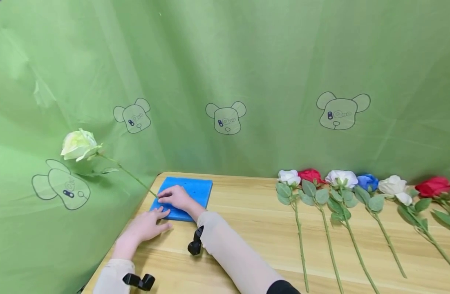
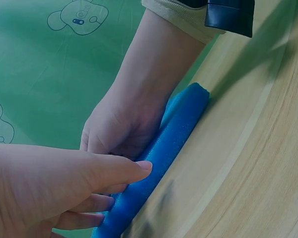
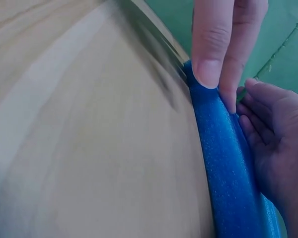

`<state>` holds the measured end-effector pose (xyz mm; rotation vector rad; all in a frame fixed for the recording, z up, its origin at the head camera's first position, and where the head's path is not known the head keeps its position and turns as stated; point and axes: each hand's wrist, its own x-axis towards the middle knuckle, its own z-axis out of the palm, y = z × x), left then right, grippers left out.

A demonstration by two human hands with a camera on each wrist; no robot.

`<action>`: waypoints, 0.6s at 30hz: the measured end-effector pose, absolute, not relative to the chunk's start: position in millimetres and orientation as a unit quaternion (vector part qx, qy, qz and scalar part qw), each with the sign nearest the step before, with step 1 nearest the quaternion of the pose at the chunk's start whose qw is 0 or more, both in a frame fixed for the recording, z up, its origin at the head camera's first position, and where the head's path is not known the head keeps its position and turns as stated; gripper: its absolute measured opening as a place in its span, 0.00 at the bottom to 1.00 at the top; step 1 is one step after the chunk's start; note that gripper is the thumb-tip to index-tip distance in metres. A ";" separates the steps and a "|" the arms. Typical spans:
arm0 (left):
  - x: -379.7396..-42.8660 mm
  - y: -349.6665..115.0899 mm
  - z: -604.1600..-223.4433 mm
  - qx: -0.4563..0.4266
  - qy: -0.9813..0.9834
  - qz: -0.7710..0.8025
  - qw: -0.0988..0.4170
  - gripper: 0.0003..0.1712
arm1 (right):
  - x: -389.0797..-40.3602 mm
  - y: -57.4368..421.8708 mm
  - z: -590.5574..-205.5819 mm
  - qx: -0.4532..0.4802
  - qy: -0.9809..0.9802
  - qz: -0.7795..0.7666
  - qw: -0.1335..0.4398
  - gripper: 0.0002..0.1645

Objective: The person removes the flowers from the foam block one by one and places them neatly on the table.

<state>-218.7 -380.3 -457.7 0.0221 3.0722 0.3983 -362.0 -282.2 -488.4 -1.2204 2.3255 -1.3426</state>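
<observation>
My right hand pinches the lower stem of a pale green-white rose between thumb and fingers, over a blue foam block. The flower leans up and out to the left. Beside it, my left hand has its fingers extended, fingertips on the near left part of the block. From the right wrist view, the stem runs down into the right hand, and the left fingers press at the block's edge. The stem's lower tip is hidden by the hands.
Several artificial roses lie in a row on the wooden table at right, among them a red rose, a blue rose and a white rose. A green curtain hangs behind and along the left table edge.
</observation>
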 end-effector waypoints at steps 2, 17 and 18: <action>-218.0 -380.3 -457.4 0.008 0.992 0.127 0.021 0.35 | -361.0 -283.3 -488.9 -0.410 0.786 -0.454 0.087 0.12; -217.1 -379.0 -457.7 0.003 0.992 0.125 0.023 0.34 | -352.5 -286.7 -496.7 -0.379 0.796 -0.471 0.018 0.12; -217.0 -378.9 -457.4 0.002 0.992 0.125 0.024 0.34 | -352.6 -286.5 -497.1 -0.378 0.796 -0.472 0.015 0.13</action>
